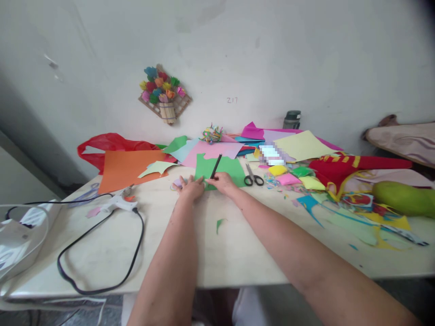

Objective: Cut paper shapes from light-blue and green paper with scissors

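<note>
A sheet of green paper point(231, 171) with a cut, uneven top edge lies flat on the table before me. My right hand point(222, 183) is closed around a black pen point(216, 165), its tip low over the paper's left part; whether the tip touches is hidden by my fingers. Fingers spread, my left hand point(190, 188) lies flat at the green sheet's lower left corner. A small purple paper piece point(178, 182) shows by its fingers. Just right of the sheet rest scissors point(253, 178) with black handles.
At left are a white glue gun point(122, 203) with a looping black cord, a power strip point(25, 231) and orange paper point(127, 170). Clay packets point(288, 179), paper scraps point(356, 224) and a green mango-like fruit point(404, 198) lie right. A bottle point(292, 119) stands by the wall.
</note>
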Tool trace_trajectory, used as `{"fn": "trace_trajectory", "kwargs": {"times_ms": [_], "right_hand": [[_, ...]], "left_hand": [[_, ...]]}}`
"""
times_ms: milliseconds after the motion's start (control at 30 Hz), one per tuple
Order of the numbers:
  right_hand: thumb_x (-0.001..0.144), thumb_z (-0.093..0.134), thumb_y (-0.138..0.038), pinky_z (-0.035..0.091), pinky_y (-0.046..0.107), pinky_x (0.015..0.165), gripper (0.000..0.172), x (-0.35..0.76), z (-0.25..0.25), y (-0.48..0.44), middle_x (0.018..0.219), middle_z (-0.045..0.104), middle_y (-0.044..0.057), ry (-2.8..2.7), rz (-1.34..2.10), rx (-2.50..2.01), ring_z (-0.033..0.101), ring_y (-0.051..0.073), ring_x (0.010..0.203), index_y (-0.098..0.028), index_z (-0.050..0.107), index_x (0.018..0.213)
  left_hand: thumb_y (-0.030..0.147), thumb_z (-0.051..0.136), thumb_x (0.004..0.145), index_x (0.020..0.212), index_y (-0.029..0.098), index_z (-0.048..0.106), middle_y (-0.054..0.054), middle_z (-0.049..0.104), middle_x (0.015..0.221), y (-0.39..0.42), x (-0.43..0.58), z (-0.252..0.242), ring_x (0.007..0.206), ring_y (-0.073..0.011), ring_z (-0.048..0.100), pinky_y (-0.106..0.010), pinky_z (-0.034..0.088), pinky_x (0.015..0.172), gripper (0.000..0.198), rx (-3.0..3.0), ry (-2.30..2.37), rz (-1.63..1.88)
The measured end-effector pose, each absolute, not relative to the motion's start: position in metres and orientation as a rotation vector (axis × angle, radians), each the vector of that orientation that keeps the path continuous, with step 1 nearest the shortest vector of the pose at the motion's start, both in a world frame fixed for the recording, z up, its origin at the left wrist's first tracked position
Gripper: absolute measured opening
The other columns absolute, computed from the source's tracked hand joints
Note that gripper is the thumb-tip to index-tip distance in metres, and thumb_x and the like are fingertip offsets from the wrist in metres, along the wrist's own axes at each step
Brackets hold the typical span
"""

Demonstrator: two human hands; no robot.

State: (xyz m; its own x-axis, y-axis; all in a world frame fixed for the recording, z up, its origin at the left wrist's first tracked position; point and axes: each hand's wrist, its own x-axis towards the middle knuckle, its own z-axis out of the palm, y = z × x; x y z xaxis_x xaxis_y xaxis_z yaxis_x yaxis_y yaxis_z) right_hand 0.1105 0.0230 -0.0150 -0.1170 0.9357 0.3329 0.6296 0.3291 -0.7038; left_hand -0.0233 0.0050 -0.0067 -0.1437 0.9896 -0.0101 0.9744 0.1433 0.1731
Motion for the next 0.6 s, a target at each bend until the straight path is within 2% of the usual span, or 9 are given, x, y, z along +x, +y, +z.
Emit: {"fn": "trace_trajectory", "kwargs": {"times_ms": [400, 600], "right_hand": [[0.067, 0.063, -0.031, 0.031, 0.02, 0.05, 0.019, 0.111, -0.01, 0.019, 0.054, 0.058, 0.0, -1.802, 0.572, -1.438, 0.047, 0.009, 0.053, -0.013, 0.066, 0.061], [0.069, 0.062, -0.031, 0.031, 0.02, 0.049, 0.021, 0.113, -0.005, 0.015, 0.054, 0.056, 0.0, -1.777, 0.63, -1.415, 0.047, 0.009, 0.053, -0.012, 0.065, 0.062]], "left_hand": [[0.054, 0.023, 0.081, 0.133, 0.044, 0.032, 0.006, 0.016, 0.148, 0.003, -0.023, -0.003, 0.132, -0.0372, -0.01, -0.069, -0.002, 0.095, 0.053, 1.953, 2.269, 0.168], [0.054, 0.022, 0.081, 0.133, 0.044, 0.031, 0.006, 0.016, 0.148, 0.007, -0.024, -0.009, 0.133, -0.0362, -0.01, -0.068, -0.003, 0.095, 0.054, 1.961, 2.292, 0.192]]}}
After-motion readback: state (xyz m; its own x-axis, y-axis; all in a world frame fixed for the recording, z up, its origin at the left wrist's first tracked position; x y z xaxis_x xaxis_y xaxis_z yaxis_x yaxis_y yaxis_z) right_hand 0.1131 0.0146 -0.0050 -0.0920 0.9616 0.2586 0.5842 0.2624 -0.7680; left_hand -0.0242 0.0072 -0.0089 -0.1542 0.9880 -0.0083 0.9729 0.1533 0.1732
